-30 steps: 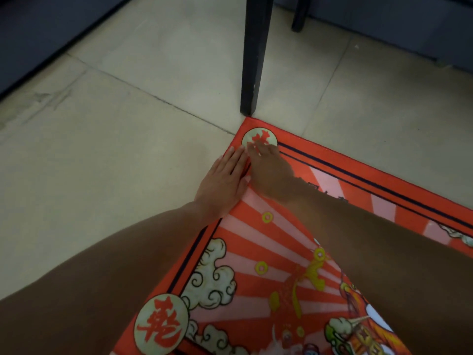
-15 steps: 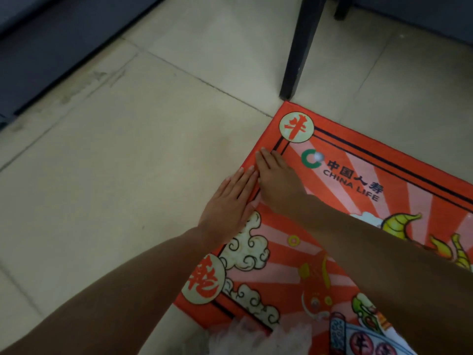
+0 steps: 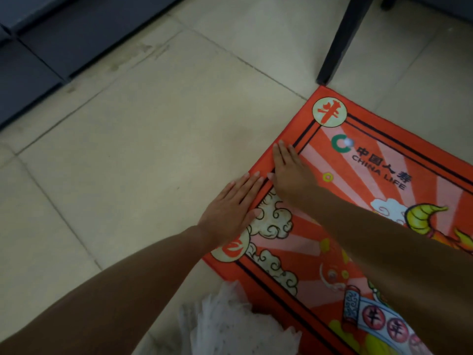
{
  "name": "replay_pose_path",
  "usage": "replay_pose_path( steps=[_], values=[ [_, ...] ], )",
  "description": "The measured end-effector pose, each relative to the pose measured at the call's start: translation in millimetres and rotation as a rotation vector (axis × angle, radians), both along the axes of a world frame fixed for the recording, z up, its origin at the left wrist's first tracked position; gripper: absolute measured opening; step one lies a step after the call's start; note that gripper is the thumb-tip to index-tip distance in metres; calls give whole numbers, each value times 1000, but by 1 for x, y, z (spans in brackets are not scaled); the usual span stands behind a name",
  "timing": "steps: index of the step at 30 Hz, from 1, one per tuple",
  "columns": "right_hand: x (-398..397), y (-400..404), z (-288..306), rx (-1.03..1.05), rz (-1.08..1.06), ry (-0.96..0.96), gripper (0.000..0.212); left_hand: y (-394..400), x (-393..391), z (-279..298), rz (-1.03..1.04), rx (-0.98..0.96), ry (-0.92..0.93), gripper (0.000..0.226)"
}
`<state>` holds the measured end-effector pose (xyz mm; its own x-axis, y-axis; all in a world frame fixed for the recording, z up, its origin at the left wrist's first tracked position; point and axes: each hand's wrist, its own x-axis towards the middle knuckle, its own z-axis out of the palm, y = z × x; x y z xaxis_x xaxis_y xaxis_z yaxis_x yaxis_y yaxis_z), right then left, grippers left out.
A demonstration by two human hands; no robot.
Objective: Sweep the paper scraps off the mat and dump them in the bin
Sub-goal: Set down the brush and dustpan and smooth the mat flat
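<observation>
Grip state: both hands lie flat with fingers straight and together, and neither has hold of anything. The left hand [image 3: 230,211] rests palm down across the left edge of the mat [image 3: 378,242], with its fingertips pointing toward the mat's far corner and its outer side over the floor [image 3: 143,155]. The right hand [image 3: 290,175] lies palm down on the mat's orange border just beyond the left hand, fingers extended along the black border line; the thumb side of the right hand is just beside the left hand's fingertips, and whether they touch cannot be told. The mat is orange-red with pale rays, cloud figures, round character medallions and the printed words "CHINA LIFE"; it lies flat on the pale tiled floor, its far corner close to a dark furniture leg [image 3: 340,44]. A small pale spot [image 3: 348,142] sits on the green logo near that corner; it is too small to identify as a paper scrap. A white, fringed, crumpled mass [image 3: 230,326] lies at the near edge of the view, partly on the floor and against the mat's near-left edge; its material cannot be told. Dark panels [image 3: 51,44] run along the floor at far left.
</observation>
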<state>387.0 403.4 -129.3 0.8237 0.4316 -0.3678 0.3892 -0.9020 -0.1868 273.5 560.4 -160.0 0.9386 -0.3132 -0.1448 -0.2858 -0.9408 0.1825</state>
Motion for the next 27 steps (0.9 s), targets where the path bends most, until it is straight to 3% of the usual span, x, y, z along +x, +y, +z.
replay_pose_path(
  steps=[10, 17, 27],
  values=[
    [-4, 9, 8, -85, -23, 61, 82, 12, -41, 6, 24, -26, 48, 65],
    [-37, 26, 2, 5, -31, 11, 67, 2, -49, 11, 104, -113, 79, 59],
    [-58, 28, 0, 49, -20, 97, 73, 12, -85, 9, 106, -158, 106, 62]
  ],
)
